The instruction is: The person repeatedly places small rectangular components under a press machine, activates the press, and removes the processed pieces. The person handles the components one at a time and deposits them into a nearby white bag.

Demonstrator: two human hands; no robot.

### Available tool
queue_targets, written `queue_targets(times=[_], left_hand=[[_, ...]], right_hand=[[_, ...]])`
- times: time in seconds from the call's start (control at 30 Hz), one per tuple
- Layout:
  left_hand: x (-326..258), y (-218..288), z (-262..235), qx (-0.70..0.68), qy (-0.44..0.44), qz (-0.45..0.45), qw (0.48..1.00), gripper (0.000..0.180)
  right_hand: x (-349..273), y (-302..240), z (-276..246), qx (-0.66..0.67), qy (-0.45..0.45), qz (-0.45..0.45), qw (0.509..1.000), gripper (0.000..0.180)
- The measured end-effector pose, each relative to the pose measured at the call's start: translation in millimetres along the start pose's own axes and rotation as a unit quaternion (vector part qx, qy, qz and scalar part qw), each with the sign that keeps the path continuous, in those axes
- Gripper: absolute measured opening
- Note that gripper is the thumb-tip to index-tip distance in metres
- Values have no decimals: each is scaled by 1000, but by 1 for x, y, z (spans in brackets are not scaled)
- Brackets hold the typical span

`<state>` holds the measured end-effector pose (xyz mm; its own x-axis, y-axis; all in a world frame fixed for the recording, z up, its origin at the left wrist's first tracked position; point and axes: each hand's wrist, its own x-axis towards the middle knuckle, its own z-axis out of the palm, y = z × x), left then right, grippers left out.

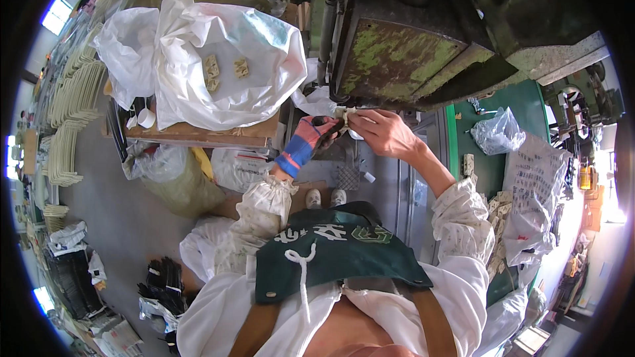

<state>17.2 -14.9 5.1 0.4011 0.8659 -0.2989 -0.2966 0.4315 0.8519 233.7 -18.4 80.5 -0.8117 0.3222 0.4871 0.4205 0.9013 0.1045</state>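
Beneath a large worn green machine [397, 59], my two hands meet at a small cream-coloured part [343, 114]. My left hand [312, 137] wears a pink and blue glove with dark fingertips, and its fingers are closed on the part's near left side. From the right, my bare right hand [383, 133] pinches the same part with bent fingers. Much of the part is hidden by the fingers, so its full shape does not show. Similar cream blocks with cut-outs [211, 71] lie inside an open white plastic bag [182, 86] to the left of my hands.
The bag rests on a wooden board [218, 135]. At right, a green table [489, 135] holds a clear plastic bag [499, 133], a printed white sack [532, 192] and a pile of cream parts [499, 215]. Cream frames [76, 96] are stacked at far left. A stuffed olive sack [188, 188] stands below the board.
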Motion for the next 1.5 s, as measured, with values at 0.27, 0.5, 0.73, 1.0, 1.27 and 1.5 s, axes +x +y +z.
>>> queue_targets(times=[0.27, 0.5, 0.73, 1.0, 1.27, 1.5], left_hand=[[-1, 11, 3, 118, -8, -10, 993, 23], [2, 11, 3, 142, 33, 6, 989, 24], [10, -4, -6, 103, 24, 42, 994, 24], [11, -4, -5, -26, -8, 104, 994, 19], [-60, 0, -24, 93, 48, 67, 992, 20], [-77, -9, -54, 28, 121, 15, 992, 16]], right_hand=[[-35, -22, 29, 454, 159, 578, 659, 28], [-26, -24, 10, 592, 158, 577, 540, 23], [-35, -19, 15, 585, 142, 571, 558, 22], [-65, 7, 51, 383, 79, 568, 724, 17], [-79, 35, 179, 16, -129, 386, 913, 11], [-104, 33, 164, 184, -44, 435, 880, 9]])
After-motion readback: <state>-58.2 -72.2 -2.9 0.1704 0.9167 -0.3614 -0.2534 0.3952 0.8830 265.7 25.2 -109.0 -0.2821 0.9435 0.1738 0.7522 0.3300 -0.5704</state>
